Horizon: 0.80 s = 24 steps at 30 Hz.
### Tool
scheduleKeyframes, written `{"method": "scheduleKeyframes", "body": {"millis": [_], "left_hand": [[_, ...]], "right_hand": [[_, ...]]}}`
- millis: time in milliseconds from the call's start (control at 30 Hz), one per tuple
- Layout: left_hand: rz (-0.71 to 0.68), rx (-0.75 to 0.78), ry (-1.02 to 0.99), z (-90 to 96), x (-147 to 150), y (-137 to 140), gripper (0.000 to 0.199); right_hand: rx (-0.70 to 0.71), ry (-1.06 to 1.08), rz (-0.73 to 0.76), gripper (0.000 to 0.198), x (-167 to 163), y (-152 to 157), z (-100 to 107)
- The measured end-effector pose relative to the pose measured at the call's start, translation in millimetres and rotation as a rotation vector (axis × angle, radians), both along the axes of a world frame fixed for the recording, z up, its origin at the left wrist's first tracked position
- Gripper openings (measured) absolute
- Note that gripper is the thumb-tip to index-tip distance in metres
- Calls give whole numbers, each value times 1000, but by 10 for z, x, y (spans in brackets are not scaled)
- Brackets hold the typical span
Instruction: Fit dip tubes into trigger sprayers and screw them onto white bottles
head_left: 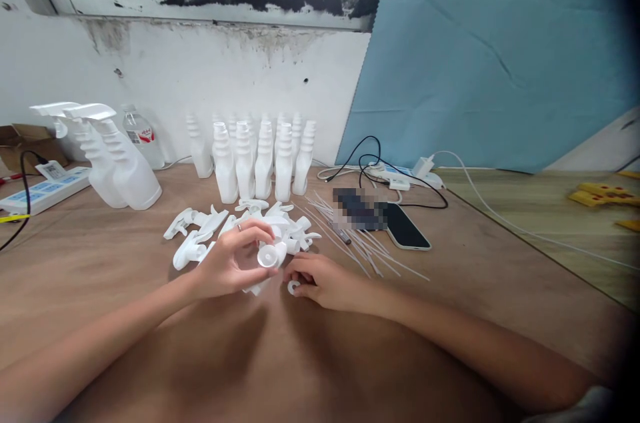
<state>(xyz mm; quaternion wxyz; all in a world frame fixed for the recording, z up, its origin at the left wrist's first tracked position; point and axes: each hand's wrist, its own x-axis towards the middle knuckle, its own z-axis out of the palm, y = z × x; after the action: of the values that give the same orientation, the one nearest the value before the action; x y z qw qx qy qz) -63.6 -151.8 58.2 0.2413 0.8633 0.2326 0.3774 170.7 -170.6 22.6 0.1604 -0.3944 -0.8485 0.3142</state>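
My left hand (233,259) is closed round a white trigger spray head (269,255), its round collar facing me. Close beside it, my right hand (325,281) pinches a small white ring (293,287) between thumb and fingers. Behind both hands lies a loose pile of white spray heads (193,246), partly hidden by my left hand. To the right of the pile, thin white dip tubes (370,253) are scattered on the brown tabletop (225,356).
Several white bottles without heads (243,163) stand by the wall. Two bottles with spray heads (133,169) and a clear labelled bottle (143,133) stand left, near a power strip (45,189). A phone (407,228) and black cable (415,205) lie right.
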Motion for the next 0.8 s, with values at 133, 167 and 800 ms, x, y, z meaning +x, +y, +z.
{"method": "scheduleKeyframes", "body": {"millis": [133,167,800], "left_hand": [[-93,-268,-83,-144,142,-215,25],[-115,-344,-77,-182,161,-255,26],[-24,-638,45,-278,309,-327,15]], "right_hand": [[-72,-157,-66,14,98,-1,65],[-85,-197,-68,14,120,-3,93],[516,237,258,20,-38,-192,372]]}}
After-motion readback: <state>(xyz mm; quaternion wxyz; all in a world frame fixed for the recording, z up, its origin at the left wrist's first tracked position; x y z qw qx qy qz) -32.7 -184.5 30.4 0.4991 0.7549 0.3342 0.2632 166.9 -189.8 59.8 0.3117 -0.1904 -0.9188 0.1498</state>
